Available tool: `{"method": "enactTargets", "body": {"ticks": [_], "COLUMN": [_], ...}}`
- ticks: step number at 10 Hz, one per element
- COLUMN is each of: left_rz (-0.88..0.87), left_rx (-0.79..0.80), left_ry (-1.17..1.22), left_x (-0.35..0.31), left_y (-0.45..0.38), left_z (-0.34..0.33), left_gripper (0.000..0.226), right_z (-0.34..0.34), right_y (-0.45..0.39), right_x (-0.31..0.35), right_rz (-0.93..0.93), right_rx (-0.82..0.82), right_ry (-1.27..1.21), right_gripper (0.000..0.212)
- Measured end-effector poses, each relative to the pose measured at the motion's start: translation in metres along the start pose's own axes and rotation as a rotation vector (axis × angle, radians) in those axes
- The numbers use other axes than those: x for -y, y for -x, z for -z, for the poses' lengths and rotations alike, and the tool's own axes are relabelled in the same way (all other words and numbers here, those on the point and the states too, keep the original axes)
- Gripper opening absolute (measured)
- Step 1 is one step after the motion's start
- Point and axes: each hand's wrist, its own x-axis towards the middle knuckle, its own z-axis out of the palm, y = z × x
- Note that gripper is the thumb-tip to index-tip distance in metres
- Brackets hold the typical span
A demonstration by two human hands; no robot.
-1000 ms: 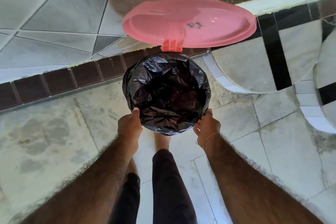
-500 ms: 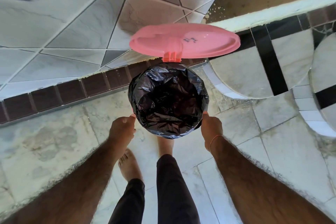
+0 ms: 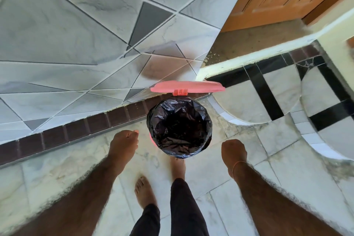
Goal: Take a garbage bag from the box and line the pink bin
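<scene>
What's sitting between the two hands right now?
In the head view, the bin, lined with a black bag, stands between the left hand and right hand; neither touches it.

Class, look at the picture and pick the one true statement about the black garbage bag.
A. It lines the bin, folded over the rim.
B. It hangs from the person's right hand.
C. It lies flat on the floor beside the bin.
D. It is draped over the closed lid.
A: the black garbage bag covers the bin's mouth and rim, under the raised pink lid; both hands are off it.

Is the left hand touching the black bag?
Apart. The head view shows bare floor between the left hand and the bag on the bin.
</scene>
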Motion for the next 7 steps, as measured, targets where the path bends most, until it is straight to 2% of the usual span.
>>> {"method": "enactTargets", "body": {"ticks": [1, 2, 3, 4, 5, 6, 7], "left_rz": [-0.035, -0.097, -0.122, -0.149, -0.177, -0.285, -0.357], "left_rx": [-0.006, 0.001, 0.008, -0.019, -0.059, -0.101, -0.098], "left_ry": [-0.011, 0.012, 0.020, 0.002, 0.068, -0.007, -0.111], "left_x": [-0.017, -0.037, -0.062, -0.082, -0.098, -0.119, -0.142], "left_y": [0.015, 0.034, 0.050, 0.062, 0.079, 0.098, 0.126], "left_z": [0.019, 0.034, 0.048, 0.064, 0.075, 0.085, 0.100], "left_gripper": [0.025, 0.033, 0.033, 0.033, 0.031, 0.035, 0.041], "right_z": [0.026, 0.048, 0.067, 0.089, 0.105, 0.122, 0.143], "right_y": [0.023, 0.036, 0.048, 0.068, 0.086, 0.107, 0.138], "right_x": [0.005, 0.008, 0.021, 0.036, 0.052, 0.070, 0.082], "right_rz": [-0.004, -0.088, -0.083, -0.010, 0.111, 0.310, 0.478], "right_rx": [-0.035, -0.112, -0.122, -0.134, -0.117, -0.208, -0.206], "right_ry": [-0.017, -0.220, -0.313, -0.406, -0.371, -0.364, -0.334], "right_gripper": [0.035, 0.033, 0.033, 0.032, 0.033, 0.029, 0.030]}}
